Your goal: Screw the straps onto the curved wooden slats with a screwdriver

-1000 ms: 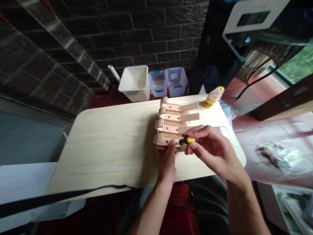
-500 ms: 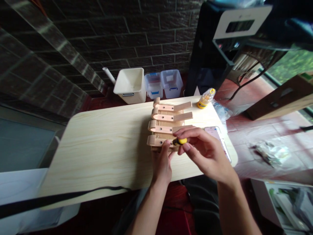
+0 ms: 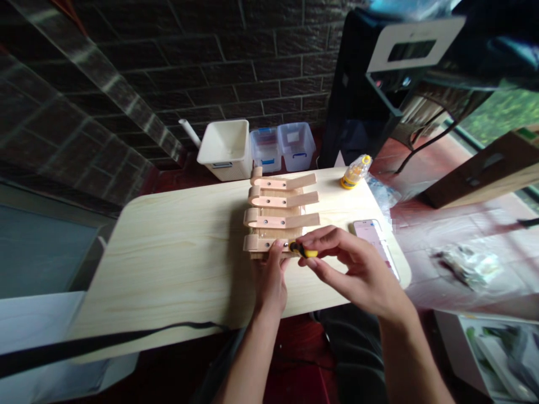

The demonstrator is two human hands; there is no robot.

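Two hands point(image 3: 362, 274) hold one apparent screwdriver point(image 3: 310, 253), one four-hooked wooden rack point(image 3: 278, 212).

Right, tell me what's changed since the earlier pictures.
The wooden rack has slid left along the tabletop, the left hand on it; the screwdriver in the right hand has shifted left too. Unchanged: both hands' holds, and the clear-and-yellow container and phone on the tabletop.

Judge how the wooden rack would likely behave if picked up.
The wooden rack looks stiff, with solid-looking strips across a board. It would probably lift as one piece, since screw heads show in the strips. Broad rather than round, it seems unlikely to roll.
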